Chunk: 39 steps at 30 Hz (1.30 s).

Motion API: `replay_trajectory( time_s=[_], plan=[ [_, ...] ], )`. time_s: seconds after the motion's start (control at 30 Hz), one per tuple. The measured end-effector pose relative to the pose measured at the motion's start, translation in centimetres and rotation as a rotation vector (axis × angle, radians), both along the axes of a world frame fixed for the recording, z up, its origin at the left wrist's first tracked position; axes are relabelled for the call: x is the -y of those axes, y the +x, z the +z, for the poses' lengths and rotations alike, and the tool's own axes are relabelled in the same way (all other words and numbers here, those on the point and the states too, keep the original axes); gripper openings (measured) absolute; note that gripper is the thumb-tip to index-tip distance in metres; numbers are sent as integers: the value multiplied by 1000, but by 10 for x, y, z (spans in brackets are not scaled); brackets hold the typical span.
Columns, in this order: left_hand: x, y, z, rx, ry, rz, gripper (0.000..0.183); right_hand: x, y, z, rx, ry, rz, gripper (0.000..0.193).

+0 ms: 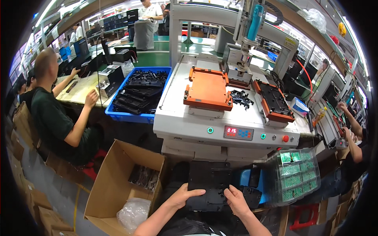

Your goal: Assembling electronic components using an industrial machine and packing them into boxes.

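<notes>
A flat black plastic panel (209, 177) with small cut-outs and raised details is held over my lap, below the front of a white bench machine. My left hand (184, 196) grips its left edge, thumb lying across the face. At the lower right edge, my right hand (236, 200) closes on the panel, with thumb and fingertips bent against it. Whether those fingertips also pinch a small part is too small to make out. Just right of the panel are a blue bin (245, 179) and other black plastic parts (251, 195).
Ahead, the machine (185, 128) carries an orange fixture (208, 88), another holding a black part (275, 100), and loose black pieces (241, 98). A blue crate (130, 117) of black parts, an open cardboard box (108, 177), a tray of green boards (298, 175) and a seated co-worker (49, 114) surround me.
</notes>
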State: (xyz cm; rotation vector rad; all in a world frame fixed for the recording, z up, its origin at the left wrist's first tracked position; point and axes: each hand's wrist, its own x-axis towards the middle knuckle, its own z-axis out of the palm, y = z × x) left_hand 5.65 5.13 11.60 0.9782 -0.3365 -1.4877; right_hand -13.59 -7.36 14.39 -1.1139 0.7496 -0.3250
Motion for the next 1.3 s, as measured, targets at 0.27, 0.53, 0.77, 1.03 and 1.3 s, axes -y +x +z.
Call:
replay_trajectory(
  time_s=[0.27, 0.53, 0.77, 1.03, 1.3],
  plan=[
    [6, 2, 6, -132, -48, 81, 39, 13, 15, 24, -48, -294, 6, 18],
    [14, 31, 67, -47, -631, 232, 76, 75, 62, 131, 17, -428, -97, 17],
    [44, 89, 126, 980, -691, 374, 49, 213, 162, 195, 147, -557, -13, 25],
    [132, 138, 163, 1806, -668, 517, 44, 257, 228, 171, -176, -458, -30, 18],
    [196, 138, 161, 2160, -411, 424, 40, 269, 239, 163, -208, -241, 23, 15]
  ],
)
